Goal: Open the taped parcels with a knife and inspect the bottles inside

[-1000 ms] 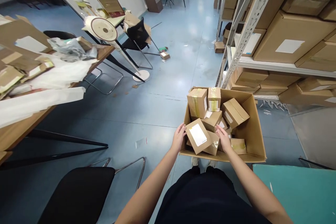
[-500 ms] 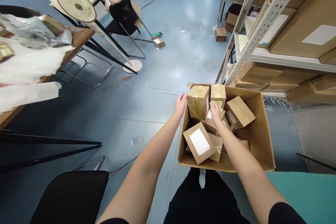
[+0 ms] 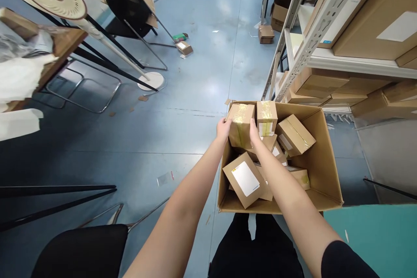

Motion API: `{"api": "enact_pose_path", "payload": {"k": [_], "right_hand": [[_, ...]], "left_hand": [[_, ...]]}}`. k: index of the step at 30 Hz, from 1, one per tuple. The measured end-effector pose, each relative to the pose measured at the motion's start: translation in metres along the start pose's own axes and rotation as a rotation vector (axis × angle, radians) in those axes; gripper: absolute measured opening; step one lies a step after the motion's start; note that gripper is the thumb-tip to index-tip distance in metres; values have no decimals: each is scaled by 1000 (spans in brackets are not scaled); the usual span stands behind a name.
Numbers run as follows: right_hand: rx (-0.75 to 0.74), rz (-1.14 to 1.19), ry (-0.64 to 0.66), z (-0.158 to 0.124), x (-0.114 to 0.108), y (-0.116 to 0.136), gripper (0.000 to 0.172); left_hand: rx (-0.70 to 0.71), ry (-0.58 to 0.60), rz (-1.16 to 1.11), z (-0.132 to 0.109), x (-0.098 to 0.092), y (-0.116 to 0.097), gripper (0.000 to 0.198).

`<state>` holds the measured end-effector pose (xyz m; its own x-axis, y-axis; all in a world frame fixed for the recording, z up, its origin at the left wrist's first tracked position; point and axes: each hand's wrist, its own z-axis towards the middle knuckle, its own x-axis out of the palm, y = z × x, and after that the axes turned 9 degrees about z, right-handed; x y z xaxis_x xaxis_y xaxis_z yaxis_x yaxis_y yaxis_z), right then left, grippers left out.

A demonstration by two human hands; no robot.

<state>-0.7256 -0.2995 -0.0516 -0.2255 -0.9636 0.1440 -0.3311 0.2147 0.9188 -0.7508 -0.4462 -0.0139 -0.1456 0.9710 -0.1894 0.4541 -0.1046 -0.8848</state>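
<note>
- Head view: the left hand (image 3: pixel 224 129) is gripping the taped cardboard carton (image 3: pixel 241 125) on its left side, fingers closed against it.
- The right hand (image 3: pixel 254 132) is holding the carton's right side, fingers closed narrowly.
- The carton is standing in the far left corner of an open cardboard box (image 3: pixel 325 169), beside other small cartons (image 3: pixel 295 134).

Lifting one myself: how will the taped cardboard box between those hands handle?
The taped cardboard box looks stiff: its corners look square between the left hand and right hand. Its flat faces suggest it won't roll, though the glossy tape may feel slippery. Weight can't be judged.
</note>
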Motion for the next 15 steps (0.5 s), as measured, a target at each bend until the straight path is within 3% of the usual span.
{"api": "enact_pose_path", "payload": {"k": [2, 4, 9, 15], "right_hand": [[130, 19, -58, -18, 1, 7, 98], [155, 44, -60, -39, 1, 16, 95], [-14, 129, -46, -94, 6, 49, 84], [-190, 136, -1, -168, 3, 110, 80]], "left_hand": [[4, -29, -34, -18, -2, 0, 30], [16, -55, -68, -38, -5, -1, 29], [57, -35, -212, -93, -21, -17, 33], [197, -1, -294, -172, -48, -60, 39]]}}
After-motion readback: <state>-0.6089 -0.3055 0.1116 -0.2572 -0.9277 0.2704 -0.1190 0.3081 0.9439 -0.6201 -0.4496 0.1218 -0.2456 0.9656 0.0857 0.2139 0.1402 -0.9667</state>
